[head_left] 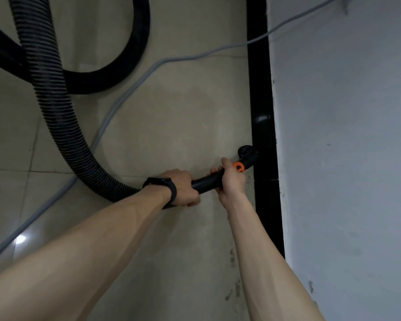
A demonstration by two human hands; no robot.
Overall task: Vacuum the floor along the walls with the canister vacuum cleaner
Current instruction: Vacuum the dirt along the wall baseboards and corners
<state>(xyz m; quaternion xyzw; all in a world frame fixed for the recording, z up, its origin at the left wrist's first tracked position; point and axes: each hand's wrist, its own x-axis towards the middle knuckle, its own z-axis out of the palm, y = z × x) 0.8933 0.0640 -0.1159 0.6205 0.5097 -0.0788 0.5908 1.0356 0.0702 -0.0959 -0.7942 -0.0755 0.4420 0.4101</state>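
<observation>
The nozzle (247, 154) is best held low in the seam where the tiled floor (183, 112) meets the black baseboard (262, 112) and drawn steadily along it, clear of the grey cable (125, 93). The black wand (206, 180) is gripped by both hands. The left hand (183, 187) is curled round its rear end, where the ribbed hose (56, 107) joins. The right hand (232, 179) is wrapped round it just behind the orange collar (239, 166). The nozzle lies just beyond the right hand, at the baseboard's foot.

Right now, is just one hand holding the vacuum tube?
No, the left hand and the right hand both grip the tube, one behind the other.
</observation>
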